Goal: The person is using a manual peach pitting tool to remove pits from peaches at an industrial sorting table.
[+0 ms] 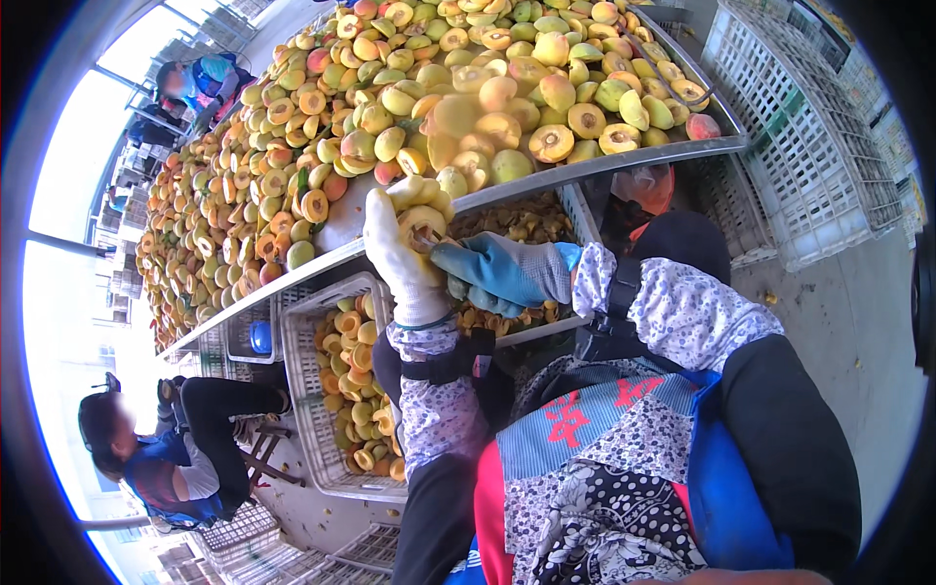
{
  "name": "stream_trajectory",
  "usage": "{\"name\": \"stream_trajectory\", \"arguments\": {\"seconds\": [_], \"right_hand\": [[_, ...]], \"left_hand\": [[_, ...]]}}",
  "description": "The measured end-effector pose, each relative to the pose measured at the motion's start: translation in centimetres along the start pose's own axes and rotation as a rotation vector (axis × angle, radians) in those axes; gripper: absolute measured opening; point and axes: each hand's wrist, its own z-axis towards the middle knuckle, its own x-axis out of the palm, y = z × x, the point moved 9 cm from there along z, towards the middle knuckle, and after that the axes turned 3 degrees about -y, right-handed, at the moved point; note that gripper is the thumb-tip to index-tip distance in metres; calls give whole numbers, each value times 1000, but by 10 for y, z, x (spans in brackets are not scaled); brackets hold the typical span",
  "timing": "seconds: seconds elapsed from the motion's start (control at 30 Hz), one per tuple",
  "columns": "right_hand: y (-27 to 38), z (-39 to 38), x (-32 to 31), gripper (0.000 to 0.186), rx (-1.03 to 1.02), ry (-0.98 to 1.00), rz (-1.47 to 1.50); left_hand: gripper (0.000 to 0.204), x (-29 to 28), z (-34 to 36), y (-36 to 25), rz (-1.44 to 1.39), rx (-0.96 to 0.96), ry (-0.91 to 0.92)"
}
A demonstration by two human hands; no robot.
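My left hand (398,263), in a white glove, is closed round a cut peach half (429,219), holding it up just below the metal rim (536,175) of the sorting table. My right hand (497,268), in a blue and grey glove, is closed at the peach's cut face, apparently on a small metal tool (424,236), mostly hidden by fingers. Behind and below my hands is a crate of darker peach scraps (526,214). To the left, a pale plastic crate (302,390) holds peach halves (356,361).
The table is heaped with peaches (283,156). Stacked crates (799,127) stand at right. A seated co-worker (175,468) is at lower left, another (195,88) at the table's far left. A blue bowl (260,336) sits below the table; more crates (244,536) lie at bottom left.
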Motion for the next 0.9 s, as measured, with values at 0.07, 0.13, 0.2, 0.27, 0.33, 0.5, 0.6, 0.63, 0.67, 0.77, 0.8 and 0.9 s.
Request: {"name": "stream_trajectory", "arguments": {"seconds": [0.07, 0.13, 0.2, 0.27, 0.33, 0.5, 0.6, 0.63, 0.67, 0.77, 0.8, 0.9], "right_hand": [[5, -5, 0, 56, -13, -22, -47], [2, -7, -2, 57, -1, -35, -53], [-2, -6, -3, 58, 29, -36, -25], [-2, -9, 0, 57, 80, -11, 55], [-1, -7, -2, 60, 50, -33, 36], [2, -2, -5, 66, -112, -72, -65], [4, -5, -7, 66, -145, -84, -169], [1, -3, -8, 65, -143, -97, -166], [-4, 0, -10, 64, -141, -112, -163], [-10, -6, -3, 58, 23, -31, -8], [-13, -10, 2, 55, 104, 15, 67], [-21, -10, 21, 55, 186, 313, 377]], "left_hand": [[50, -2, 6, 4, 33, -81, 100], [51, -1, 6, 4, 175, -93, 114], [52, 1, 4, 1, 224, -77, 99], [52, 5, -1, -1, 180, -35, 55], [53, 11, -7, 2, 52, -34, -55], [54, 7, -7, 14, 15, -138, 25], [54, 6, -6, 16, 109, -184, 49], [54, 8, -7, 15, 161, -171, 50], [53, 10, -7, 15, 212, -158, 52], [56, 6, -9, 20, 86, -185, 21], [56, 10, -10, 20, 42, -197, 74], [57, 15, -11, 19, -89, -235, 208]]}}
